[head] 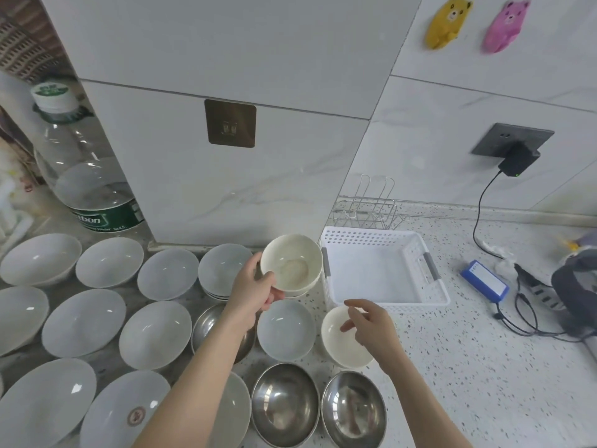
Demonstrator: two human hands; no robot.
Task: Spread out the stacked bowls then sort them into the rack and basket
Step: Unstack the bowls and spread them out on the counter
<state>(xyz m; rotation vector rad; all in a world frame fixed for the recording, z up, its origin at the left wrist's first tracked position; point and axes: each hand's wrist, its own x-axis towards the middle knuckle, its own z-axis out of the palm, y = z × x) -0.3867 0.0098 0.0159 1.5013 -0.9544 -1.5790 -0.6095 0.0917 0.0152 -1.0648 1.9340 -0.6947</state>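
My left hand [253, 287] grips the near rim of a small cream bowl [292, 261], held in the air just left of the white perforated basket [436, 297]. My right hand [368, 324] hovers with fingers apart over a second cream bowl [336, 347] that rests on the counter in front of the basket. Several white bowls [155, 334] lie spread over the counter to the left. A short stack of white bowls [224, 270] stands behind my left hand. Steel bowls [284, 404] sit near the front edge. The wire rack [365, 211] stands behind the basket.
A large clear water bottle [87, 176] stands at the back left beside a tiled pillar [226, 189]. To the right lie a blue battery pack [484, 281], black cables [523, 318] and a plugged-in charger [517, 161]. A dark object [578, 286] sits at the right edge.
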